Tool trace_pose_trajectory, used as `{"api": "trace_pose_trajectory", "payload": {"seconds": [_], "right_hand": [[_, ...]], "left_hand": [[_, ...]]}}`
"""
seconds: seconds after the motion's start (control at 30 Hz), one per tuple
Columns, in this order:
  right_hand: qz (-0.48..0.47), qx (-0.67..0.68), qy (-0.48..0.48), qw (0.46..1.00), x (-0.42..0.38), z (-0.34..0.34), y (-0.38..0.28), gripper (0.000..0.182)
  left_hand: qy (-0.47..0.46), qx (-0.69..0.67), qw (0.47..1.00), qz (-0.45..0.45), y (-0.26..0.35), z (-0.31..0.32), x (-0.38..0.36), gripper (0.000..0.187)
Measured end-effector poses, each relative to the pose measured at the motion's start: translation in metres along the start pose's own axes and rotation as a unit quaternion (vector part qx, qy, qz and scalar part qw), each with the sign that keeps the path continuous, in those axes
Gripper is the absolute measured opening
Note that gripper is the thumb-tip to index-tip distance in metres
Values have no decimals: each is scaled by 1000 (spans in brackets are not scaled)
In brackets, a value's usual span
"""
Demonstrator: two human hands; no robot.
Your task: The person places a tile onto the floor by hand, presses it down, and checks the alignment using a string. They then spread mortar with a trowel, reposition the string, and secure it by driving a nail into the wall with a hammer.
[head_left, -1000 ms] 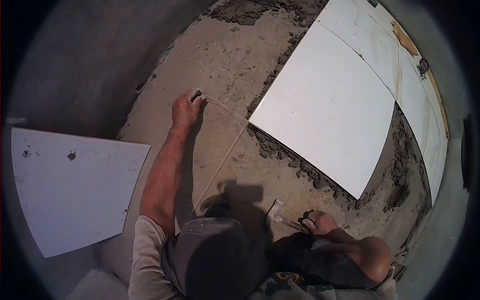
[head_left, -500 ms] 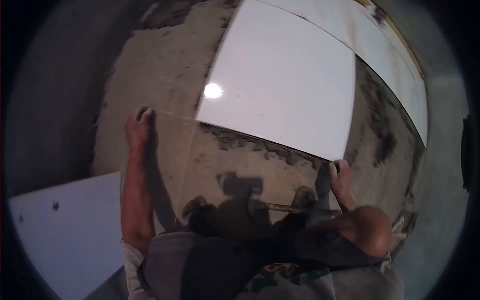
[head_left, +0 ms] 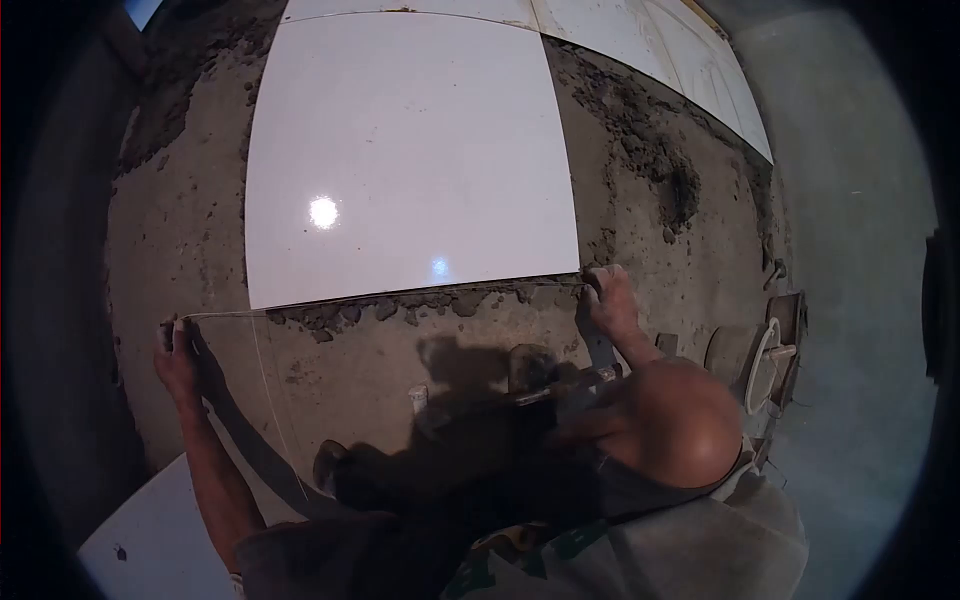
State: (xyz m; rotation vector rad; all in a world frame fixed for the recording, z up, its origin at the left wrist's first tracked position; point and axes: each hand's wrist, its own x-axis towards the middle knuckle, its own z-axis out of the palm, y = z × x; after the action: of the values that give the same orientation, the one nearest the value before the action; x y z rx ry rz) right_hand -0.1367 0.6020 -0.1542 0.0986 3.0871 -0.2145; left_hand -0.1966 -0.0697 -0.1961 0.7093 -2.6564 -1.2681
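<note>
A large glossy white tile [head_left: 410,160] lies on the floor in front of me. A thin string [head_left: 225,314] runs taut along its near edge. My left hand [head_left: 177,362] is closed on the string's left end, out past the tile's near-left corner. At the near-right corner, my right hand [head_left: 613,302] pinches the other end, its fingertips close to the tile edge. Another thin line slants down over the floor from near the left corner toward my body. Dark crumbly mortar [head_left: 345,312] shows under and along the near edge.
More white tiles [head_left: 640,45] lie along the back right. Loose mortar clumps [head_left: 650,165] fill the strip right of the tile. A bucket [head_left: 735,360] stands near the right wall. Another white panel [head_left: 150,535] is at lower left. My body's shadow falls across the floor.
The view has swung, so the tile appears further left and more squarely in front. My left hand has come nearer the line of the tile's near edge; my right stays at the near-right corner.
</note>
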Motion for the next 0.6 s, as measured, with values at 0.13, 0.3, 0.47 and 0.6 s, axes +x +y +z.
{"api": "trace_pose_trajectory", "payload": {"seconds": [0.13, 0.3, 0.47, 0.6], "right_hand": [[-11, -54, -42, 998, 2, -3, 4, 25], [-61, -118, -81, 988, 1, 6, 17, 20], [8, 9, -30, 999, 5, -10, 19, 15], [-21, 110, -42, 993, 15, -6, 42, 15]], "left_hand": [[-1, -67, 998, -16, -8, 5, -2, 43], [-23, -94, 995, -8, -9, 5, -3, 45], [16, -114, 992, -58, 7, 9, -4, 42], [3, -43, 995, -87, 20, 10, -5, 41]]}}
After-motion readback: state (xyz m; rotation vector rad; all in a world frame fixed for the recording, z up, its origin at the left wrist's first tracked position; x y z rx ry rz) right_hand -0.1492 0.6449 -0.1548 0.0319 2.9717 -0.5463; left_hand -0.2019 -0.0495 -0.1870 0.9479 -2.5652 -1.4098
